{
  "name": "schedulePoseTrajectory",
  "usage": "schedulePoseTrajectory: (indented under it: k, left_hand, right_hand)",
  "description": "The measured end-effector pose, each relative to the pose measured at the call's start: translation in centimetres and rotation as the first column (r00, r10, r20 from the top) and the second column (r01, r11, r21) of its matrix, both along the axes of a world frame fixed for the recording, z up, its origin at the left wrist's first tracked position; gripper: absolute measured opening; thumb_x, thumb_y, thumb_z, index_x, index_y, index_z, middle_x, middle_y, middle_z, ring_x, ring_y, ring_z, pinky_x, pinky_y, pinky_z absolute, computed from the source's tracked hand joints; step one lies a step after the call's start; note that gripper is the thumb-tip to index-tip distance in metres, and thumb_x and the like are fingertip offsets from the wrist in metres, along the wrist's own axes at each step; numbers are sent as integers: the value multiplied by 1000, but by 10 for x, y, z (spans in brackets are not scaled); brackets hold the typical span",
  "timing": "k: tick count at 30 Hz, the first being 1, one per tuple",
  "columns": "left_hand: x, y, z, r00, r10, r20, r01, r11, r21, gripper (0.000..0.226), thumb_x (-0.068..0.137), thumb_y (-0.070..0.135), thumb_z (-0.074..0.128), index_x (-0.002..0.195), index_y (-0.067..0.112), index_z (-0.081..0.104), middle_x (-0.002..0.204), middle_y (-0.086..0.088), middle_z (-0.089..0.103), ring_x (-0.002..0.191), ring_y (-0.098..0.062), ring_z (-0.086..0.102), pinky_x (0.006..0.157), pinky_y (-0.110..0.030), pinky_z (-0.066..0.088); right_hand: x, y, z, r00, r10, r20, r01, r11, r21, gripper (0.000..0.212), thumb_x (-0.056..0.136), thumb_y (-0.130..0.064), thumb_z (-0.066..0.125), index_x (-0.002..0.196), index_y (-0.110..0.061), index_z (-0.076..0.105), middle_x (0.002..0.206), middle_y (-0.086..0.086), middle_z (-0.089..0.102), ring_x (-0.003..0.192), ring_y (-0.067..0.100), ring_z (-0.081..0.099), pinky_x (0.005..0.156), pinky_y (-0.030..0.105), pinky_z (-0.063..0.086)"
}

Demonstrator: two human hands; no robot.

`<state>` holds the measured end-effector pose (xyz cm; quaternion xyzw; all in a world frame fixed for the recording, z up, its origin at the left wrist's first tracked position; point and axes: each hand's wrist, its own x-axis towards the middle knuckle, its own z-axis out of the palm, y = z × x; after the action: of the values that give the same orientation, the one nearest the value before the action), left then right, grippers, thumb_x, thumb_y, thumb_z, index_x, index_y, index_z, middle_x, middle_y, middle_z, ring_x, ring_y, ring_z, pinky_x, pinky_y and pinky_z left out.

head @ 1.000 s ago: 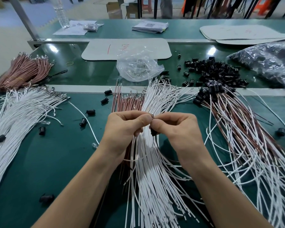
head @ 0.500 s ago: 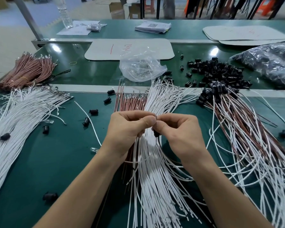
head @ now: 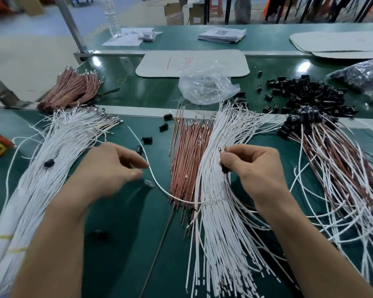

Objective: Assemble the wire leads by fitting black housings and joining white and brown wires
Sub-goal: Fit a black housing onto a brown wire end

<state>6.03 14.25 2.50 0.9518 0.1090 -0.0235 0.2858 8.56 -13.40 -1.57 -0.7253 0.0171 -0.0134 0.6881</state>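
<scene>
Nearest you, the tail ends of the loose white wires [head: 224, 244] fan over the green desk [head: 127, 265] between your forearms. A second, taped bundle of white wires [head: 37, 190] runs up the near left. Both are thick, so I judge most of the stock is not yet assembled.

A little farther, your right hand [head: 256, 168] pinches the end of a single white wire [head: 164, 192] between thumb and fingertips. Metal terminals [head: 222, 149] stand just above the pinch. A small dark piece sits just below it, likely a housing, though it is too small to be sure. That wire loops low to the left across the brown wires [head: 190, 155] and passes just beside your left hand [head: 108, 173]. The hand is blurred, but its fingers look loosely curled and grip nothing that I can see. Its fingertips sit near a small clear part [head: 149, 183] and a loose black housing [head: 139, 149] on the desk, so this lead looks only part made.

On the right, the pile of finished leads [head: 342, 179] pairs white and brown wires, with black housings at their far ends, and it shows a good share done. Beyond it lie the heap of black housings [head: 306, 93] and a clear bag [head: 207, 87] of small metal parts. At far left is another brown wire bundle [head: 71, 91], so plenty remains.
</scene>
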Motion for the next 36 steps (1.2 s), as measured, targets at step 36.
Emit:
schedulePoseTrajectory:
  k: [36]
  left_hand:
    - [48, -120, -55, 948, 102, 300, 149, 692, -706, 11, 83, 17, 83, 87, 27, 84, 75, 2, 78, 63, -12, 71, 64, -20, 55]
  right_hand:
    - [9, -9, -11, 998, 59, 18, -54, 976, -212, 14, 83, -17, 80, 85, -31, 77, 72, -7, 77, 68, 9, 75, 64, 24, 58]
